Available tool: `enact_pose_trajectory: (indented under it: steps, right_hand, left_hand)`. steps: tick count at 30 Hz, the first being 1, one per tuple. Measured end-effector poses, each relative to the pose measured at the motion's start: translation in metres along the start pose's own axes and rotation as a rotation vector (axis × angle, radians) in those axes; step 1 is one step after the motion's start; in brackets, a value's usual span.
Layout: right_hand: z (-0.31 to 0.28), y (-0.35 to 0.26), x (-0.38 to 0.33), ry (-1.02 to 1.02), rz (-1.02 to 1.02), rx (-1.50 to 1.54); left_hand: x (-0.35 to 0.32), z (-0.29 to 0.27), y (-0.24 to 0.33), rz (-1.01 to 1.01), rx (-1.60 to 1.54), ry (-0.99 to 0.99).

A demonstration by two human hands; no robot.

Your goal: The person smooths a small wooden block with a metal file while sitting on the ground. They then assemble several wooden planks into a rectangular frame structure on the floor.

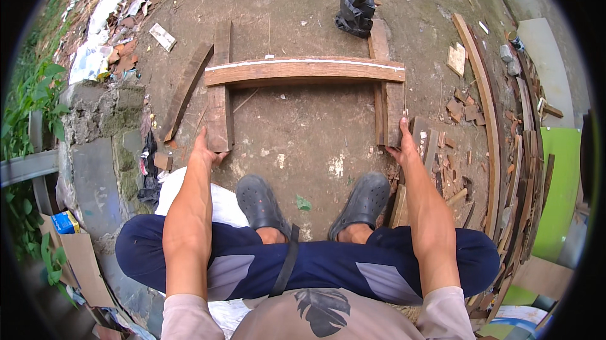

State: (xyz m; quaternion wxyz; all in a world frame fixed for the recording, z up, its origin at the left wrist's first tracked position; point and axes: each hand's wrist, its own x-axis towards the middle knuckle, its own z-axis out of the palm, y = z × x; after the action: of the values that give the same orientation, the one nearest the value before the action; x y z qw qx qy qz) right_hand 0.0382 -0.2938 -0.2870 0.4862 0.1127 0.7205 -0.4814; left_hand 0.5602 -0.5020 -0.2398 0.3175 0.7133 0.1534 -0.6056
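Note:
An H-shaped wooden frame lies before me, with a reddish-brown crosspiece running across two shorter legs. A pale stripe marks the crosspiece's top edge. My left hand grips the near end of the left leg, its thumb along the outer side and its fingertips partly hidden beneath. On the other side, my right hand holds the near end of the right leg, thumb up against the outer face, other fingers mostly out of sight.
A black plastic bag sits beyond the frame. A loose plank leans left of it. Long boards and wood offcuts line the right. A concrete block wall and rubble stand left. My shoes rest close by.

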Motion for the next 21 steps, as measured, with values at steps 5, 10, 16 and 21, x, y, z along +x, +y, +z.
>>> enact_pose_trajectory:
  steps: [5, 10, 16, 21]
  right_hand:
    - [0.005, -0.008, 0.022, -0.079, 0.065, 0.074]
    - [0.015, -0.009, 0.009, -0.004, 0.034, 0.049]
    - [0.019, -0.015, -0.005, 0.067, 0.021, 0.018]
    - [0.026, -0.019, -0.009, 0.092, 0.047, -0.026]
  left_hand:
    - [-0.005, 0.004, 0.005, -0.027, 0.024, 0.056]
    - [-0.004, 0.006, 0.002, -0.022, -0.039, 0.053]
    - [0.012, 0.004, -0.002, 0.004, 0.016, 0.013]
    - [0.025, 0.001, 0.003, 0.027, 0.025, -0.031]
